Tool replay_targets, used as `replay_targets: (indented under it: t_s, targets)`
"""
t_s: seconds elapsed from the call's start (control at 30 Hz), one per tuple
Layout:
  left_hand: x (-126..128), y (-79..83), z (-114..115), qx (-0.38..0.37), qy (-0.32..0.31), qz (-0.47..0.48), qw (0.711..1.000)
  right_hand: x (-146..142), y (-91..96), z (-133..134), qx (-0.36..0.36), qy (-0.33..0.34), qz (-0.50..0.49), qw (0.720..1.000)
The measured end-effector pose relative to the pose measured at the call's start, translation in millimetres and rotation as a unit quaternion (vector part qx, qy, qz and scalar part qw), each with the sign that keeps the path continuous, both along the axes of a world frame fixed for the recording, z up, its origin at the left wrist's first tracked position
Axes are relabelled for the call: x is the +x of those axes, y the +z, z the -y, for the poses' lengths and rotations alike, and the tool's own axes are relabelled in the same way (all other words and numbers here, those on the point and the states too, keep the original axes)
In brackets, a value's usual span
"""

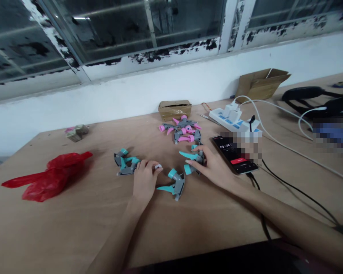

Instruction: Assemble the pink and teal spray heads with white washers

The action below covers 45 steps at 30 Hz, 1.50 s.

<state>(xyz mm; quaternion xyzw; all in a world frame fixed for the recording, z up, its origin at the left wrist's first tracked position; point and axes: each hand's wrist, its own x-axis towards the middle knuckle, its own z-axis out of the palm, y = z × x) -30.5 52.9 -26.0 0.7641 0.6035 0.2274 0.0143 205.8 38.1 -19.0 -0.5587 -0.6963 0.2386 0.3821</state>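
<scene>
Between the thumb and fingertips of my left hand [145,179] is a small white round piece [158,166], its exact kind too small to tell. My right hand [214,167] has its thumb and fingers closed around a grey and teal trigger spray head [192,156], partly hidden by the fingers. Just left of my left hand lie more grey and teal spray heads [122,163], bunched together. Another spray head [175,184] rests on the table between my two hands, nearer to me. Farther back sits a pile of grey and pink spray heads [187,130].
A phone [234,154] with a running timer lies right of my right hand, cable attached. Behind it is a white power strip [231,120]. A small cardboard box [175,109], a larger open box [260,85], a red plastic bag [57,175] and greenish blocks [77,132] also stand on the table.
</scene>
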Motion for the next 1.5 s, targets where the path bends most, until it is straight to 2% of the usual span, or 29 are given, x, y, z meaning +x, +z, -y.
replay_targets:
  t_s: [0.13,0.23,0.33,0.4,0.5,0.6,0.83,1.07,1.37,1.5]
  targets:
    - [1,3.1,0,-0.023,0.001,0.032,0.999,1,-2.1,-3,0.022,0.013,-0.041,0.999]
    - [1,5.7,0,-0.052,-0.028,0.110,0.992,1,-3.3,-3,0.032,0.038,-0.054,0.997]
    - [4,9.6,1,-0.064,-0.048,0.174,0.981,0,-4.7,-2,0.034,0.075,-0.108,0.991]
    - [8,13.3,5,-0.073,-0.064,0.258,0.961,0,-5.2,-3,0.025,0.089,-0.162,0.982]
    - [17,19.4,13,-0.106,-0.090,0.390,0.910,-1,-4.0,-5,-0.005,0.101,-0.246,0.964]
    - [25,23.2,19,-0.126,-0.094,0.432,0.888,-3,-1.3,-6,-0.048,0.122,-0.307,0.943]
    - [30,24.8,25,-0.118,-0.097,0.453,0.878,-7,0.1,0,-0.140,0.179,-0.384,0.895]
    - [32,24.0,31,-0.062,-0.107,0.402,0.907,-8,-3.7,2,-0.186,0.205,-0.434,0.857]
    - [30,26.6,35,-0.047,-0.160,0.346,0.923,-6,-3.2,2,-0.196,0.221,-0.441,0.848]
    - [30,30.3,34,-0.039,-0.163,0.311,0.935,-5,-3.7,1,-0.177,0.221,-0.436,0.854]
